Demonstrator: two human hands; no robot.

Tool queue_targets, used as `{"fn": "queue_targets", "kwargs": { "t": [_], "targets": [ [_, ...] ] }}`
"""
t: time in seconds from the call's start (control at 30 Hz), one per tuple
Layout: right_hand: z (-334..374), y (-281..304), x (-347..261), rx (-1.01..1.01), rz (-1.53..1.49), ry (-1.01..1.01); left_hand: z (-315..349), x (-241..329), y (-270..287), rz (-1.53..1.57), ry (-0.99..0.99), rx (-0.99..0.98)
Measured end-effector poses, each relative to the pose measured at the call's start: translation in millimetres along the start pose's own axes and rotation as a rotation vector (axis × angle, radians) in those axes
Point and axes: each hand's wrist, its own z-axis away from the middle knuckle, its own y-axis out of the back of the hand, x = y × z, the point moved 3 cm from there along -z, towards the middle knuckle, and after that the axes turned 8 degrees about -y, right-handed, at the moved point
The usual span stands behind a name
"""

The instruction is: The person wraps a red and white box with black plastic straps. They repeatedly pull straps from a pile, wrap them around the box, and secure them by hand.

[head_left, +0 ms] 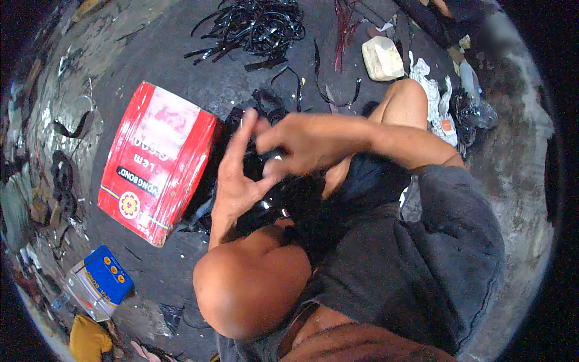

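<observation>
My left hand is raised just right of a large red can, with its fingers stretched upward and its thumb spread away from them. Facing it, my right hand has curled fingers, close to the left fingertips and thumb. Both hands are partly blurred, and what the right fingers hold, if anything, cannot be made out. Black glossy material lies behind and below the hands, between my bent legs. The red can has a pale upper patch and a flower emblem, and appears upside down from here.
A heap of shiny black strips lies on the dark floor ahead. Beyond my right knee are a cream-coloured block-like container and crumpled white material. A blue and silver can and yellow cloth are at lower left.
</observation>
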Motion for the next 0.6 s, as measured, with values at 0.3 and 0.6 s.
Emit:
{"fn": "queue_targets", "kwargs": {
  "t": [0.3, 0.6],
  "targets": [
    [-63, 36, 13, 0.099, -0.043, 0.275, 166, -13, 91, -0.091, 0.818, 0.069],
    [-192, 42, 19, -0.086, -0.266, -0.012, 267, 35, 271, -0.409, 0.760, 0.813]
  ]
}}
